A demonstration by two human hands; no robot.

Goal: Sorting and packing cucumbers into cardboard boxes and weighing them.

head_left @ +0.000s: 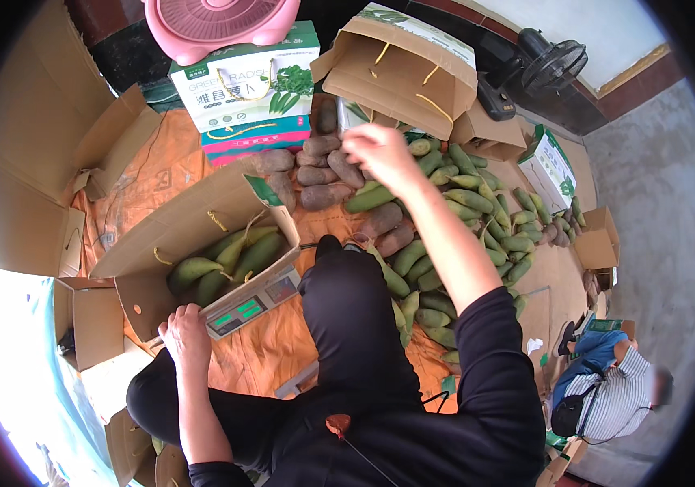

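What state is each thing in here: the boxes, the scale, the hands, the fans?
Box on the scale: open, holding green radishes.
Scale: display lit.
Left hand: resting at the scale's edge.
Right hand: stretched over the brown roots; grip unclear.
Printed box: closed, upright.
Black fan: tilted; running or not, unclear.

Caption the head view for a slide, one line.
Right hand reaches over piled green radishes; left hand rests by a scale bearing an open cardboard box.

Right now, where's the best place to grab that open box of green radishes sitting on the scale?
Probably by the two short end walls of the open box, from above with both hands. Its flaps stand open, yellow cord handles hang loose, and radishes fill it, so one flap looks too weak.
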